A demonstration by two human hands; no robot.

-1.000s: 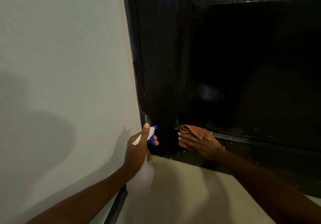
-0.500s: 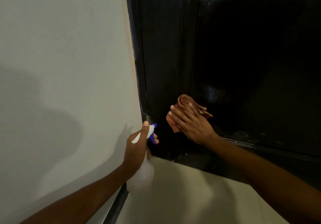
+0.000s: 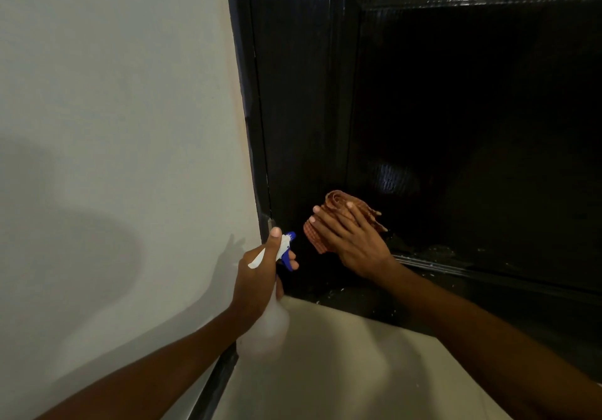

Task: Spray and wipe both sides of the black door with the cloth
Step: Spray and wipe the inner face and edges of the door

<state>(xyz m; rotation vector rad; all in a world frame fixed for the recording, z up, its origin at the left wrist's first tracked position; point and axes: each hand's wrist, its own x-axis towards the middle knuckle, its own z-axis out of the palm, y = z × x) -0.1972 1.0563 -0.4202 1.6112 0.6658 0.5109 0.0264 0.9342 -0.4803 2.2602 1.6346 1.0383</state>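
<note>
The right hand (image 3: 353, 240) presses the cloth (image 3: 338, 216) flat on the door (image 3: 456, 126). The left hand (image 3: 260, 269) grips a spray bottle (image 3: 265, 325) beside the wall (image 3: 114, 110).

Glossy black panelled wooden door (image 3: 456, 126): uniformly black, with pale highlights seen along the upper moulding and a faint striped sheen low on the panel; whitish specks are noted on the bottom rail.

Crumpled orange-and-cream checked cloth (image 3: 335, 203): a fine check pattern in rust orange is seen, paler at the folds.

Translucent white plastic spray bottle (image 3: 270, 325): the body is cloudy white; the head is white with a blue nozzle tip and blue trigger.

Plain painted wall (image 3: 114, 110): off-white with a greyish cast, crossed by soft grey shadows.

Floor (image 3: 342, 370): plain cream-beige, unpatterned.
</note>
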